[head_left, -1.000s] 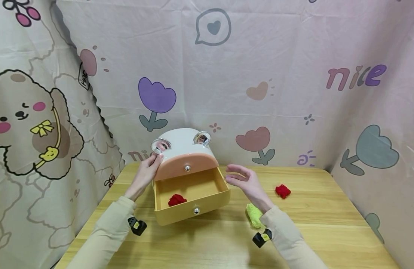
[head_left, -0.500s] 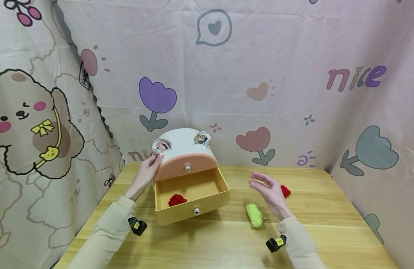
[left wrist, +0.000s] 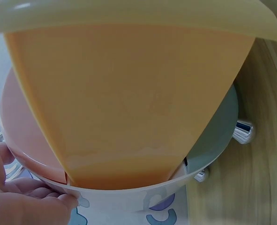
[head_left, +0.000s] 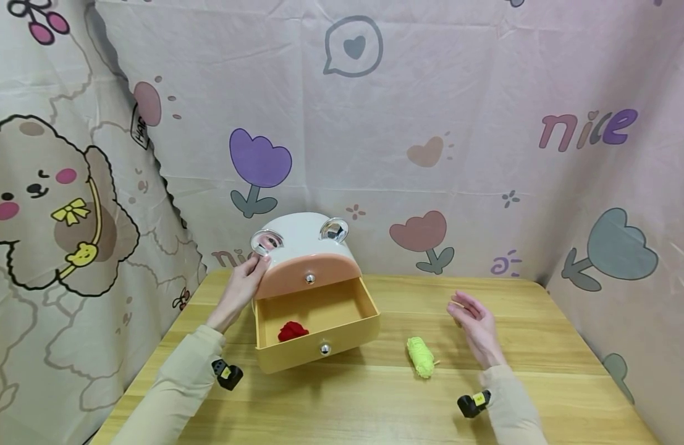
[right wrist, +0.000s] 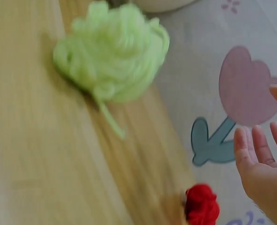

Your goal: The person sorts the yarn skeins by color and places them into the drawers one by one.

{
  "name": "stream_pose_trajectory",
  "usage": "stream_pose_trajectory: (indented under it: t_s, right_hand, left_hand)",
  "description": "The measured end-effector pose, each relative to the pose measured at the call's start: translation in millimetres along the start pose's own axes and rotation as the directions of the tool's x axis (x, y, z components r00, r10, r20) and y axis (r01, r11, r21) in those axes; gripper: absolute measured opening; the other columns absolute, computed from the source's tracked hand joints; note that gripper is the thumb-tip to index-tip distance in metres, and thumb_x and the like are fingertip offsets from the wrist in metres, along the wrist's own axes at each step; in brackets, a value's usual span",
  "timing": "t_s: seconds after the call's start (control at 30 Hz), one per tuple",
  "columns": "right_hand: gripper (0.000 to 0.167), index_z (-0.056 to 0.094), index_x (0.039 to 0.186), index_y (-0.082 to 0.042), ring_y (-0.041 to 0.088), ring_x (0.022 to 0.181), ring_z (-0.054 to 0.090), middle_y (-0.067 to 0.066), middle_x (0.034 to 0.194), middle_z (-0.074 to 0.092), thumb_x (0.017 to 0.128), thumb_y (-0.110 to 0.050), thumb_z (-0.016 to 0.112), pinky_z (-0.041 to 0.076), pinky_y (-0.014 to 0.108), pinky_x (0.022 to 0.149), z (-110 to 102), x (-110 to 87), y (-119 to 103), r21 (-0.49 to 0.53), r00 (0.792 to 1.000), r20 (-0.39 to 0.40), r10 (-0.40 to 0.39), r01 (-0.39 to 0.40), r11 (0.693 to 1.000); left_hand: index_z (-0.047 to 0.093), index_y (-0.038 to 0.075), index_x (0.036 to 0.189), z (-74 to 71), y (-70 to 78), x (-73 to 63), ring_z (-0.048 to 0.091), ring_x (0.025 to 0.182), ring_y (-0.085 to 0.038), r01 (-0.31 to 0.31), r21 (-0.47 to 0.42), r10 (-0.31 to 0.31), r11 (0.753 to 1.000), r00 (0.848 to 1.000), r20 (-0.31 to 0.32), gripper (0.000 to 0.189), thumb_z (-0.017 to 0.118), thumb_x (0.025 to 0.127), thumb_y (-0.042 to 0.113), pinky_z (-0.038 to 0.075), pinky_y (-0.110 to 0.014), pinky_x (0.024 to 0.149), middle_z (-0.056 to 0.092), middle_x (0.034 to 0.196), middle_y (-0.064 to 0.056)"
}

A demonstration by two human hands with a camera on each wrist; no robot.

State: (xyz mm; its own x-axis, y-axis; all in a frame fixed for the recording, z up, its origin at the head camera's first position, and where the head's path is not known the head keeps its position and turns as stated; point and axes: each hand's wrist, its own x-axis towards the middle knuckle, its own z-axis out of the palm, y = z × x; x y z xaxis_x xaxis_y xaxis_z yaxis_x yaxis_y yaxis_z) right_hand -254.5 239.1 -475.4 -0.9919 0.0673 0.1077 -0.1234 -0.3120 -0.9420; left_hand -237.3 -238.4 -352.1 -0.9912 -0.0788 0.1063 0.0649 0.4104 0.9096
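Observation:
A small drawer box (head_left: 305, 232) with a white body and two shiny round ears stands at the back left of the table. Its peach upper drawer (head_left: 286, 276) is closed, while the yellow lower drawer (head_left: 286, 358) is pulled out with a red yarn ball (head_left: 292, 331) inside. My left hand (head_left: 241, 285) grips the box's left upper edge, thumb in front. To the right, my right hand (head_left: 476, 326) is in the air with fingers loosely bent and nothing in them. A second red yarn ball (right wrist: 202, 204), below it in the right wrist view, is hidden in the head view.
A yellow-green yarn bundle (head_left: 421, 357) lies on the wooden table (head_left: 375, 402) between the drawer and my right hand. Patterned cloth (head_left: 475, 80) hangs behind the table and along both sides.
My right hand has moved right, away from the drawer and past the yellow-green yarn, covering the red yarn ball on the table. The left hand keeps its grip on the box.

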Motion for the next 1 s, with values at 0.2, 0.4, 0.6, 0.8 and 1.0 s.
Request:
stream_pose_trajectory:
  t_s: [0.2, 0.4, 0.6, 0.8, 1.0]
  right_hand:
    - [0.042, 0.065, 0.115, -0.020, 0.000, 0.098, 0.065, -0.016, 0.104, 0.070, 0.088, 0.013, 0.066, 0.054, 0.013, 0.086, -10.1, 4.3, 2.3, -0.002, 0.987, -0.157, -0.034, 0.034, 0.999]
    - [0.045, 0.058, 0.122, -0.018, 0.000, 0.106, 0.054, -0.020, 0.107, 0.062, 0.087, 0.009, 0.070, 0.049, 0.005, 0.083, -17.9, 7.7, 7.7, -0.129, 0.945, -0.323, -0.059, 0.018, 0.991]
    - [0.051, 0.057, 0.126, -0.021, -0.002, 0.110, 0.045, -0.020, 0.112, 0.052, 0.085, 0.005, 0.073, 0.045, 0.003, 0.080, -26.0, 11.1, 13.1, -0.234, 0.899, -0.428, -0.094, -0.010, 0.972]
    - [0.064, 0.050, 0.143, -0.010, 0.010, 0.123, 0.040, -0.028, 0.112, 0.046, 0.086, -0.002, 0.076, 0.040, 0.006, 0.081, -31.6, 11.8, 15.9, -0.333, 0.887, -0.453, -0.091, -0.074, 0.940]
    - [0.080, 0.032, 0.156, -0.004, 0.032, 0.142, 0.029, 0.004, 0.148, 0.044, 0.087, -0.002, 0.074, 0.034, 0.016, 0.093, -34.9, 12.9, 16.9, -0.381, 0.910, -0.411, -0.047, -0.125, 0.916]
  left_hand:
    - [0.042, 0.000, 0.151, 0.8, 0.2, 0.5, 0.032, 0.147, -0.028, 0.001, -0.001, -0.001, 1.000, 1.000, -0.011, 0.058, 0.042, 0.108, 0.039, 0.028, -0.045, 0.123, 0.027, 0.165, -0.015]
    - [0.043, 0.000, 0.150, 0.7, -0.2, 0.6, 0.029, 0.149, -0.029, 0.003, 0.010, -0.002, 1.000, 1.000, -0.013, 0.058, 0.042, 0.108, 0.040, 0.027, -0.046, 0.124, 0.025, 0.165, -0.014]
    - [0.045, 0.000, 0.148, 1.2, 0.0, 0.7, 0.039, 0.139, -0.028, 0.001, 0.017, 0.000, 1.000, 1.000, -0.020, 0.057, 0.042, 0.108, 0.041, 0.033, -0.043, 0.116, 0.034, 0.162, -0.016]
    - [0.039, 0.001, 0.153, 0.6, 0.0, 0.5, 0.031, 0.149, -0.029, 0.006, 0.003, -0.006, 1.000, 1.000, -0.002, 0.059, 0.041, 0.109, 0.039, 0.027, -0.045, 0.124, 0.025, 0.165, -0.015]
    - [0.034, 0.002, 0.155, 0.1, -0.8, 0.5, 0.020, 0.155, -0.031, 0.001, 0.005, -0.001, 1.000, 1.000, 0.002, 0.060, 0.041, 0.109, 0.038, 0.020, -0.045, 0.128, 0.019, 0.166, -0.015]
